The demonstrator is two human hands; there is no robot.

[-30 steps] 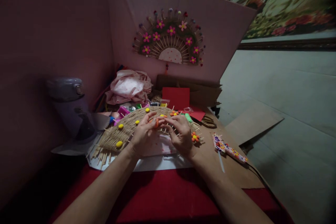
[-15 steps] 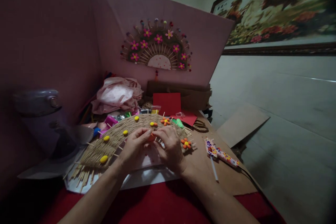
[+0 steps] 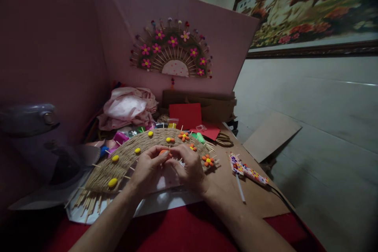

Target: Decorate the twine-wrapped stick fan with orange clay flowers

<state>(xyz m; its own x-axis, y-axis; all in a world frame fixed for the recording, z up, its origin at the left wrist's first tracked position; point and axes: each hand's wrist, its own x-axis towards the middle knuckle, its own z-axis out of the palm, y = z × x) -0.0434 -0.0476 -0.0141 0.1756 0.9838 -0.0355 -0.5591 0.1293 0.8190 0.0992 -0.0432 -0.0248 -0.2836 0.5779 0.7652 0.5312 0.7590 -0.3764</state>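
Note:
My left hand (image 3: 149, 167) and my right hand (image 3: 189, 167) meet over the front of a twine-wound, fan-shaped arch (image 3: 126, 165). Between thumbs and fingertips both pinch a small lump of orange clay (image 3: 164, 152), partly hidden by the fingers. Yellow clay discs (image 3: 115, 158) sit spaced along the arch's left part. Orange-petalled clay flowers (image 3: 208, 161) with yellow centres lie on its right part, one of them half covered by my right hand. Thin wooden sticks (image 3: 88, 208) poke out around the arch, and its pale inner part lies below my hands.
At right, a flower-patterned glue gun (image 3: 248, 173) lies on cardboard (image 3: 254, 204), its cord running off right. Scissors (image 3: 223, 139), red paper (image 3: 186, 115), bundled pink cloth (image 3: 126, 104) and clay packets stand behind. A finished fan decoration (image 3: 174, 53) hangs on the pink board; a purple container (image 3: 29, 120) is left.
The whole view has shifted slightly. My hands stay together on the orange clay, their fingers slightly rearranged, and more of the orange flower by my right hand shows.

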